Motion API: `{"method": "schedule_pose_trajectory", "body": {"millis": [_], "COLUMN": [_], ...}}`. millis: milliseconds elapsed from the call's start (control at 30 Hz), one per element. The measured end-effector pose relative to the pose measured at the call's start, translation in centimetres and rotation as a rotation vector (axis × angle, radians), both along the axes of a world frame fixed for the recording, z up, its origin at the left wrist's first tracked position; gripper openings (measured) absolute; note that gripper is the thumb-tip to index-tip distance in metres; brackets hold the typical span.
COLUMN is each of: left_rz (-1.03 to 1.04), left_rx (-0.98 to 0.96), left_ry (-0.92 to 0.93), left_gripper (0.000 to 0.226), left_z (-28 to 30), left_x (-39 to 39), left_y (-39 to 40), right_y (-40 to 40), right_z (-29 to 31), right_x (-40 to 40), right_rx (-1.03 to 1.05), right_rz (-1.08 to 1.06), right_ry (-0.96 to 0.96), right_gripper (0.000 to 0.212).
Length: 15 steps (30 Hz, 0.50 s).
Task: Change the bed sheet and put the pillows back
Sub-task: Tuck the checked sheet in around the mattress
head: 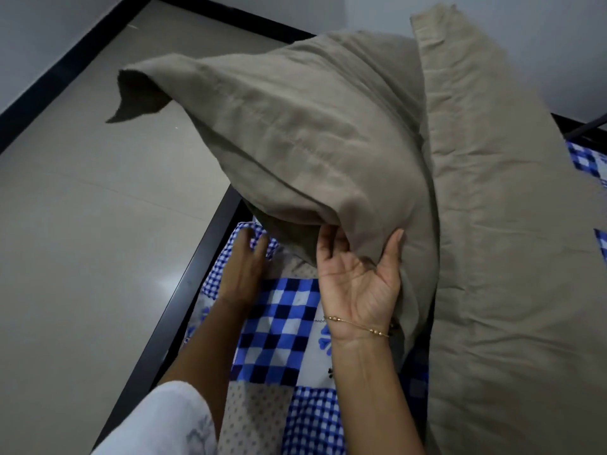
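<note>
We cannot see the fingertips of our right hand (358,280): they curl up into the lower edge of the raised taupe pillow (295,139), thumb outside the cloth, gripping it. Our left hand (244,267) lies flat, fingers (259,247) slightly spread, pressing the blue checked bed sheet (282,326) near the corner the pillow shadows. The black bed frame (184,290) borders a glossy beige tiled floor (82,224) with dark skirting. The lifted pillow tilts, its long axis running up-left, open flap outermost. A second taupe pillow (512,257), cropped at right, lies lengthwise beside it.
</note>
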<state>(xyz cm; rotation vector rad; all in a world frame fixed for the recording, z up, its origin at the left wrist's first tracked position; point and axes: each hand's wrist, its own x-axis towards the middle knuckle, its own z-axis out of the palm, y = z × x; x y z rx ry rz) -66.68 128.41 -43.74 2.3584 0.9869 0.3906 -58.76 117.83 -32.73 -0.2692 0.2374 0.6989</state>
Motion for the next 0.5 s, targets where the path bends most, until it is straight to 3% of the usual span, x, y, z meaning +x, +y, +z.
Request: {"method": "schedule_pose_trajectory", "body": {"millis": [33, 167, 267, 400, 500], "left_rz": [0.008, -0.003, 0.127, 0.259, 0.417], "left_rx": [0.055, -0.298, -0.133, -0.046, -0.078], "left_ry": [0.067, 0.142, 0.15, 0.359, 0.312], "left_gripper": [0.029, 0.035, 0.01, 0.022, 0.031], "left_z": [-1.2, -2.0, -2.4, -3.2, -3.5], "left_x": [-1.1, -1.7, -2.2, -3.2, -4.1], "left_y": [-0.6, -2.9, -2.4, -1.3, -2.4], "right_y": [0.0, 0.0, -0.5, -1.2, -1.8], "right_z": [0.0, -0.9, -1.2, -1.9, -3.6], "right_x": [-0.1, -0.7, -1.1, -1.1, -2.4], "right_rx": [0.0, -0.011, -0.061, -0.13, -0.314], "right_rz": [0.013, 0.097, 0.143, 0.209, 0.31], "right_ry": [-0.005, -0.001, -0.022, -0.073, -0.086], "right_gripper": [0.074, 0.067, 0.062, 0.053, 0.068]}}
